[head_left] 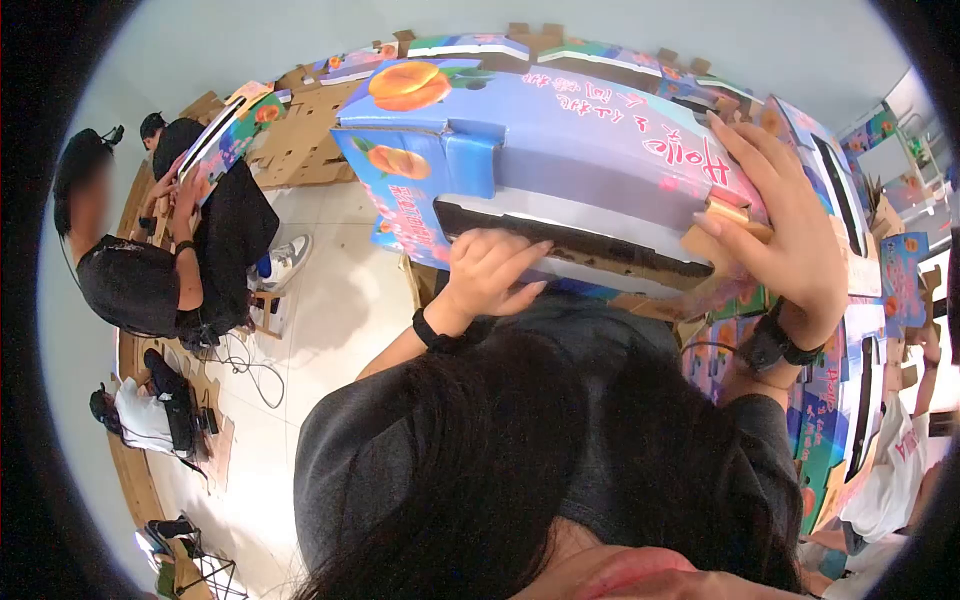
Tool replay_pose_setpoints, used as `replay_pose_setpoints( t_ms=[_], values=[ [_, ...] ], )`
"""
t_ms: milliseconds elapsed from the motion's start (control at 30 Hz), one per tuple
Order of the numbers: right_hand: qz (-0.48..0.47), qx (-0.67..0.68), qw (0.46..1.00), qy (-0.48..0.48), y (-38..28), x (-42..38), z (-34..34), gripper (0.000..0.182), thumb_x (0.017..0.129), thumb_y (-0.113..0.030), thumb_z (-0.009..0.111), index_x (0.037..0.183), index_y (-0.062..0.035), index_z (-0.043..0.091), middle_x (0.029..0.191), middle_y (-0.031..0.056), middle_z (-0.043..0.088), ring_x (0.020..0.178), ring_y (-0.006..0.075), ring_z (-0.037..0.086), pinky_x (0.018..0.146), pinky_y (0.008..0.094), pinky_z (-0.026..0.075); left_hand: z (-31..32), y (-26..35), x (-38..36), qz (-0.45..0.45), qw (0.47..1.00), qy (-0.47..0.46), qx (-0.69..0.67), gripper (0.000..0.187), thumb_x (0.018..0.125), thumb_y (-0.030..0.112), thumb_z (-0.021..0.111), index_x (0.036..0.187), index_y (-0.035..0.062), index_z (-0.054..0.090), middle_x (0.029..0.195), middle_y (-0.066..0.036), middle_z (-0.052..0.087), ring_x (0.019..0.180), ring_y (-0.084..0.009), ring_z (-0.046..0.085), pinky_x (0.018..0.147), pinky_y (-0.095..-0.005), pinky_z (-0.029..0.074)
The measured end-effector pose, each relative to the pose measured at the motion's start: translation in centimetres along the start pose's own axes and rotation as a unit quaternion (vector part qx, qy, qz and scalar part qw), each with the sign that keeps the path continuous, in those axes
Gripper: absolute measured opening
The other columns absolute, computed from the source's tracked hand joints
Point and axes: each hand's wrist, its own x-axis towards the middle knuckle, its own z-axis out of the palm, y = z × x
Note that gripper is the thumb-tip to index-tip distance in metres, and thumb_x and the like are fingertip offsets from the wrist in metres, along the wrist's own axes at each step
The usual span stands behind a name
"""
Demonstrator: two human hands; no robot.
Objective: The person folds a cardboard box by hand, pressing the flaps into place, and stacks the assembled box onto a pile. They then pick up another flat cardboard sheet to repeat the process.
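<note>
A large blue and pink printed carton (600,150) with peach pictures is held up in front of my chest. A long dark slot runs along its near side. My left hand (495,268) is at this slot, its bent fingers hooked over the lower edge. Spread over the carton's right end, my right hand (775,210) grips the corner, with the thumb on a bare brown cardboard flap (715,240). What lies inside the carton is hidden.
At the left a person in black (130,285) holds a similar carton (235,130). Another person (145,415) sits lower left. More printed cartons (835,430) are stacked at the right. Flat brown cardboard (310,140) lies behind, and a cable (255,370) runs over the floor.
</note>
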Motion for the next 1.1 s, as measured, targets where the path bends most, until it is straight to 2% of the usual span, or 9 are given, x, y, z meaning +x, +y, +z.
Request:
replay_pose_setpoints(
  t_ms=[267,500,600,700,733,867,967,1000,1100],
  values=[
    [0.015,-0.018,1.000,0.013,-1.7,-0.8,0.4,0.074,0.076,-0.037,0.078,0.140,-0.0067,0.057,0.129,0.0250,0.056,0.119,0.0432,0.054,0.102,0.0468,0.044,-0.1,0.2,-0.8,-0.021,1.000,0.000,0.006,0.038,0.081,0.039,0.067,0.107,0.0121,0.073,0.093,-0.002,0.065,0.088,-0.0233,0.058,0.083,-0.0395,0.039],
    [0.034,-0.058,0.997,0.044,-4.0,-2.8,0.4,0.078,0.074,-0.042,0.079,0.140,-0.0063,0.057,0.133,0.0251,0.054,0.120,0.0437,0.053,0.102,0.0488,0.043,-4.4,0.5,1.7,-0.098,0.971,-0.010,-0.216,0.032,0.081,0.023,0.070,0.108,0.0063,0.073,0.090,-0.009,0.073,0.080,-0.0273,0.067,0.072,-0.0365,0.048],
    [0.040,-0.058,0.997,0.037,-4.7,-3.5,0.1,0.079,0.074,-0.044,0.079,0.140,-0.0061,0.056,0.134,0.0247,0.053,0.120,0.0441,0.052,0.102,0.0499,0.042,-7.0,1.6,3.9,-0.232,0.878,-0.132,-0.397,0.039,0.096,0.030,0.052,0.108,-0.0014,0.073,0.086,-0.016,0.074,0.080,-0.0280,0.072,0.073,-0.0362,0.050],
    [0.047,-0.051,0.997,0.040,-4.6,-4.0,0.1,0.080,0.074,-0.045,0.079,0.140,-0.0061,0.057,0.134,0.0240,0.053,0.120,0.0441,0.052,0.102,0.0499,0.041,-8.0,1.4,4.6,-0.250,0.767,-0.210,-0.552,0.039,0.104,0.029,0.048,0.115,-0.0002,0.072,0.090,-0.011,0.076,0.086,-0.0224,0.071,0.076,-0.0319,0.050],
    [0.047,-0.050,0.997,0.041,-4.7,-4.1,0.0,0.080,0.074,-0.045,0.079,0.140,-0.0061,0.057,0.134,0.0239,0.053,0.120,0.0440,0.052,0.102,0.0497,0.041,-8.4,1.1,4.4,-0.273,0.688,-0.259,-0.621,0.057,0.107,0.042,0.037,0.120,-0.0022,0.070,0.102,-0.013,0.076,0.095,-0.0221,0.071,0.081,-0.0326,0.051],
    [0.048,-0.043,0.997,0.047,-4.8,-4.4,0.1,0.080,0.072,-0.043,0.081,0.139,-0.0062,0.058,0.135,0.0237,0.054,0.120,0.0433,0.053,0.101,0.0488,0.042,-7.1,-0.1,3.6,-0.295,0.528,-0.316,-0.731,0.073,0.106,0.053,0.027,0.129,-0.0066,0.063,0.135,-0.022,0.062,0.119,-0.0291,0.063,0.096,-0.0366,0.049],
    [0.054,-0.032,0.997,0.051,-4.8,-4.5,0.0,0.080,0.070,-0.042,0.083,0.138,-0.0062,0.059,0.136,0.0231,0.054,0.119,0.0426,0.053,0.101,0.0484,0.042,-7.2,0.7,3.7,-0.361,0.509,-0.238,-0.744,0.067,0.106,0.047,0.033,0.136,-0.0090,0.055,0.142,-0.026,0.054,0.131,-0.0352,0.055,0.108,-0.0435,0.044],
    [0.056,-0.031,0.997,0.052,-4.7,-4.6,0.0,0.081,0.069,-0.041,0.083,0.138,-0.0062,0.059,0.136,0.0228,0.054,0.119,0.0422,0.053,0.101,0.0481,0.042,-6.9,0.0,3.1,-0.362,0.485,-0.212,-0.767,0.072,0.101,0.044,0.049,0.147,-0.0108,0.038,0.153,-0.028,0.041,0.141,-0.0389,0.042,0.116,-0.0507,0.035],
    [0.058,-0.028,0.997,0.051,-4.7,-4.6,0.1,0.081,0.067,-0.040,0.085,0.137,-0.0062,0.060,0.137,0.0223,0.054,0.119,0.0412,0.054,0.101,0.0473,0.042,-5.6,0.5,2.0,-0.322,0.450,-0.017,-0.833,0.087,0.091,0.042,0.065,0.153,-0.0068,0.026,0.158,-0.025,0.031,0.147,-0.0381,0.032,0.118,-0.0558,0.031]
  ],
)
